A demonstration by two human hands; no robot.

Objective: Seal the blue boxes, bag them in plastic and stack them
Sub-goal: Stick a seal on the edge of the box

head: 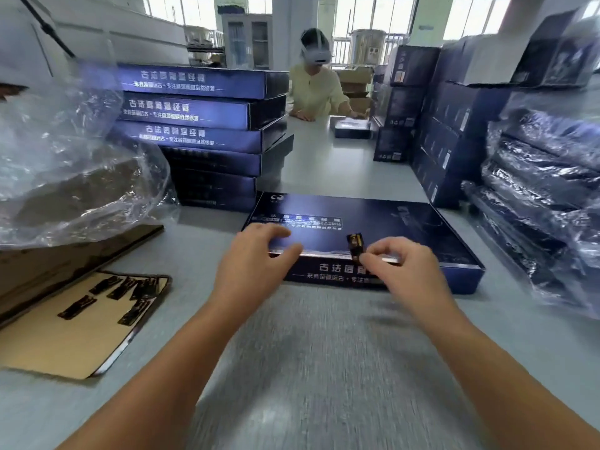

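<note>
One blue box (pixel 406 228), left hand (pixel 256 258) touching, right hand (pixel 402 271) pinching sticker (pixel 355 244)

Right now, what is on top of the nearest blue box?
The left hand rests on the blue box near its front edge; the right hand pinches a dark seal sticker there. The lid hides the contents.

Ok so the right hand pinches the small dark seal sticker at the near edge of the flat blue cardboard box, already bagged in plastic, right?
No: the head view shows the flat blue cardboard box bare, not bagged. The right hand does pinch the small dark seal sticker at its near edge.
</note>
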